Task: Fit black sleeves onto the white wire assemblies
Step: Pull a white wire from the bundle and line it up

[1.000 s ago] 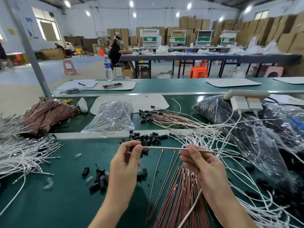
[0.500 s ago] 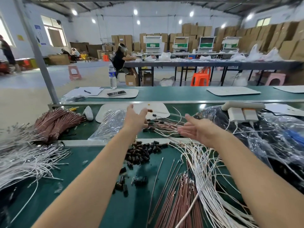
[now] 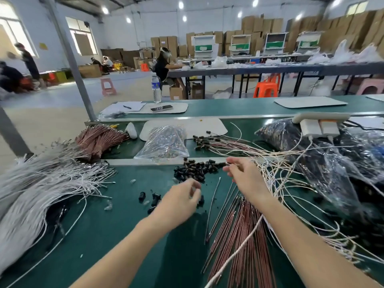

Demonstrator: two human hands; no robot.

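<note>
A heap of small black sleeves (image 3: 197, 170) lies mid-table, with a few loose sleeves (image 3: 154, 199) nearer me. My left hand (image 3: 178, 202) hovers over the loose sleeves with its fingers curled; blur hides whether it holds one. White wires (image 3: 286, 183) fan out to the right. My right hand (image 3: 243, 175) sits at their near ends by the heap, fingertips drawn together; whether it pinches a wire is unclear. Wires with black sleeves fitted (image 3: 224, 143) lie in a pile beyond.
Copper-brown rods (image 3: 243, 235) spread under my right forearm on the green table (image 3: 104, 235). A big bundle of white wires (image 3: 41, 188) fills the left. A clear bag (image 3: 164, 142), a dark bag (image 3: 311, 154) and a power strip (image 3: 320, 125) lie behind.
Both hands reached out to the far pile, open, and let go of the wire they held. They have now drawn back: left to the loose sleeves, right to the white wires.
</note>
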